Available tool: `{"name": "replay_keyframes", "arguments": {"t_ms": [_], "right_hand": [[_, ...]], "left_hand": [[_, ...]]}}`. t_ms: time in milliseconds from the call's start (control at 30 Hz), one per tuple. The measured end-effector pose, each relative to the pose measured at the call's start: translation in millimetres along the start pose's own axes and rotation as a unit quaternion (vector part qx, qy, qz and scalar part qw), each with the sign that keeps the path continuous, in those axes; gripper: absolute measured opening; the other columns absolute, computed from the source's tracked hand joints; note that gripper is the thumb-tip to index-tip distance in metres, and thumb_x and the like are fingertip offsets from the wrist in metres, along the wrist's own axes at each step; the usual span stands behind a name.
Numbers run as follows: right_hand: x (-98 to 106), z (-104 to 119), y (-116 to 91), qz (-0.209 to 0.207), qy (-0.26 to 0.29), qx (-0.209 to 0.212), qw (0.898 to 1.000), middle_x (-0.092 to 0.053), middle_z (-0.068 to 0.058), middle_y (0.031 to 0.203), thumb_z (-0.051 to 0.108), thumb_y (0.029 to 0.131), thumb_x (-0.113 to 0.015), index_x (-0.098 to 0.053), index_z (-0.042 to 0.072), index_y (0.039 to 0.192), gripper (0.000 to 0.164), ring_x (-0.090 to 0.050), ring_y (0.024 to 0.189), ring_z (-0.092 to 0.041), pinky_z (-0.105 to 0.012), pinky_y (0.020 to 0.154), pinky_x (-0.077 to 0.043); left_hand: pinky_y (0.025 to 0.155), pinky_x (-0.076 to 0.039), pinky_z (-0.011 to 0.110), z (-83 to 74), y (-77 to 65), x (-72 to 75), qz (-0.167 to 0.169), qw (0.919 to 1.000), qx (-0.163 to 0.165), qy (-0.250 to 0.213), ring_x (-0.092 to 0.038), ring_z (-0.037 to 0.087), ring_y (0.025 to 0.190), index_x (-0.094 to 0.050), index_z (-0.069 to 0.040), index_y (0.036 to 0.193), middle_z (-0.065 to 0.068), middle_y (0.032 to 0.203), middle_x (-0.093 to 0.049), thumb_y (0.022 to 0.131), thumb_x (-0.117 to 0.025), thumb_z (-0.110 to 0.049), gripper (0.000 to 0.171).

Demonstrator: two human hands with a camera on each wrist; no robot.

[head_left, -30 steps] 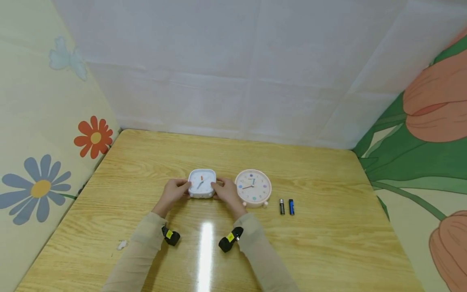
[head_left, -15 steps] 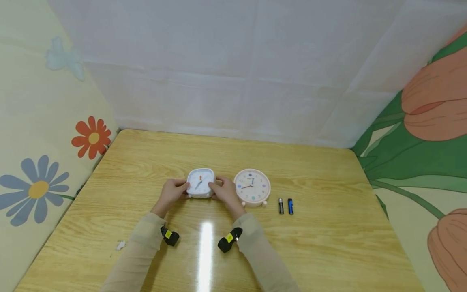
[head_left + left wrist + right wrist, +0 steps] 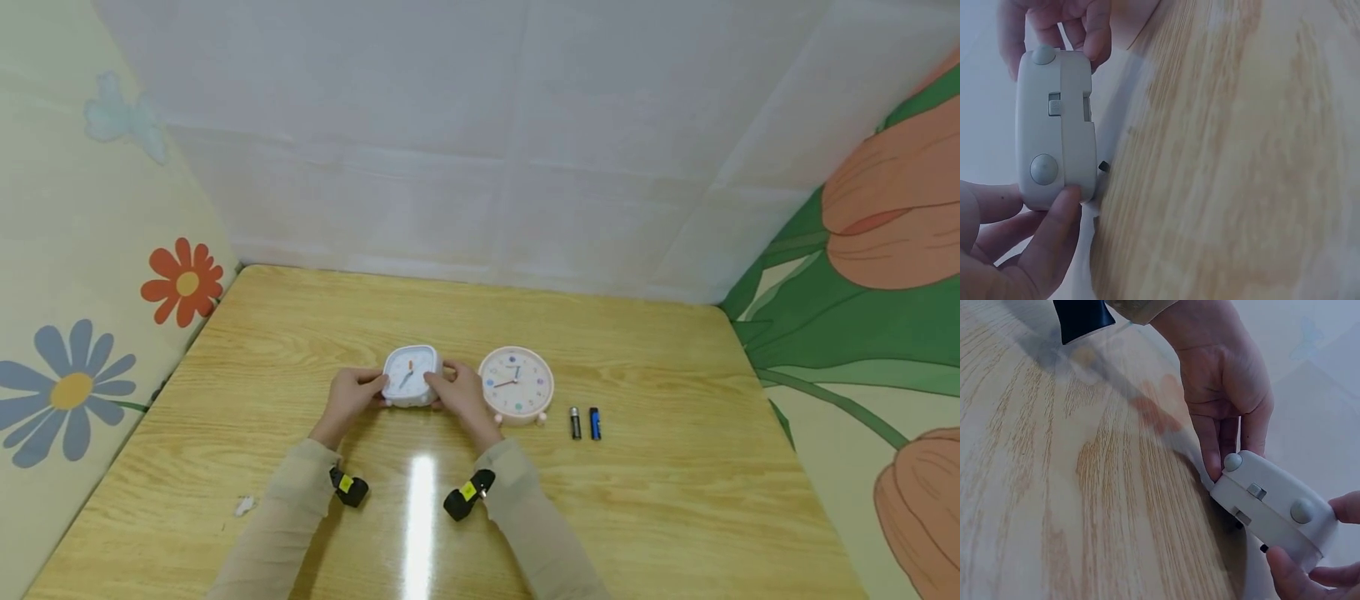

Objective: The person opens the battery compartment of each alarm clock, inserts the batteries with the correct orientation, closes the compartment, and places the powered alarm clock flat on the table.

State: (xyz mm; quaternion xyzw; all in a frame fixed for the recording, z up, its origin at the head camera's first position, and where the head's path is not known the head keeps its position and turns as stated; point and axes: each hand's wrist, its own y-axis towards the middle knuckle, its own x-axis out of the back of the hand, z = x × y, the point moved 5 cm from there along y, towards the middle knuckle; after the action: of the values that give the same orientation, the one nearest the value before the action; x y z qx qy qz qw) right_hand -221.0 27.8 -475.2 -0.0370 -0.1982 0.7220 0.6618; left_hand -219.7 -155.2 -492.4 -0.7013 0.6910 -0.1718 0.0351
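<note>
A small white square-faced alarm clock [image 3: 408,375] is held between both hands near the middle of the table. My left hand [image 3: 352,400] grips its left side, thumb on the front edge. On the right side, my right hand [image 3: 462,394] pinches it with the thumb on the front and fingers behind. The clock's underside, with two round feet and a small sliding switch [image 3: 1054,105], faces the left wrist view. Small black knobs [image 3: 1264,548] stick out at its back in the right wrist view. Its back is mostly hidden.
Just right of the right hand lies a round pale pink clock [image 3: 517,383], face up. Beyond it are a dark battery [image 3: 575,423] and a blue battery [image 3: 596,423]. A white scrap [image 3: 244,505] lies at the left on the wooden table [image 3: 675,467].
The white clock has turned slightly in my hands, so more of its right side shows. Both hands keep their hold. The whole head view has shifted a little.
</note>
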Motion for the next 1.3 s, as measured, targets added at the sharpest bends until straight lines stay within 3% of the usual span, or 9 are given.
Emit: {"name": "replay_keyframes", "arguments": {"t_ms": [267,633,1033,1300], "right_hand": [[0.3,2.8,0.1,-0.012,-0.004,0.005,1.0,-0.061,-0.014,0.096,0.026,0.082,-0.066,-0.045,0.002,0.13,0.058,-0.061,0.058,-0.018,-0.028,0.054,-0.053],[1.6,10.7,-3.0,-0.01,-0.026,0.046,0.999,-0.06,-0.013,0.087,0.029,0.081,-0.068,-0.04,0.003,0.134,0.066,-0.061,0.058,-0.024,-0.031,0.052,-0.053],[-0.8,13.7,-6.2,0.003,-0.013,0.065,0.998,-0.06,-0.011,0.083,0.031,0.08,-0.07,-0.041,0.005,0.133,0.066,-0.059,0.056,-0.019,-0.033,0.054,-0.054],[0.2,11.9,-8.3,0.004,-0.016,0.067,0.998,-0.057,-0.011,0.084,0.032,0.08,-0.07,-0.041,0.004,0.133,0.066,-0.06,0.058,-0.023,-0.034,0.055,-0.054]], "left_hand": [[0.058,-0.053,0.022,-0.6,1.6,-1.7,-0.015,0.9998,0.007,0.014,-0.06,0.009,0.06,-0.057,0.013,0.112,0.032,0.106,-0.057,0.09,-0.055,-0.004,0.028],[0.058,-0.053,0.023,-3.8,1.4,-5.2,-0.007,0.9994,-0.026,0.022,-0.06,0.01,0.064,-0.057,0.016,0.11,0.032,0.106,-0.057,0.09,-0.053,-0.001,0.027],[0.057,-0.053,0.023,-2.5,-2.4,-7.4,-0.004,0.9992,-0.031,0.024,-0.06,0.011,0.062,-0.056,0.018,0.11,0.034,0.106,-0.056,0.089,-0.053,0.0,0.027],[0.059,-0.051,0.021,-4.4,-4.4,-6.1,-0.028,0.9942,-0.052,0.09,-0.06,0.016,0.076,-0.06,0.012,0.109,0.026,0.101,-0.061,0.087,-0.057,-0.004,0.027]]}}
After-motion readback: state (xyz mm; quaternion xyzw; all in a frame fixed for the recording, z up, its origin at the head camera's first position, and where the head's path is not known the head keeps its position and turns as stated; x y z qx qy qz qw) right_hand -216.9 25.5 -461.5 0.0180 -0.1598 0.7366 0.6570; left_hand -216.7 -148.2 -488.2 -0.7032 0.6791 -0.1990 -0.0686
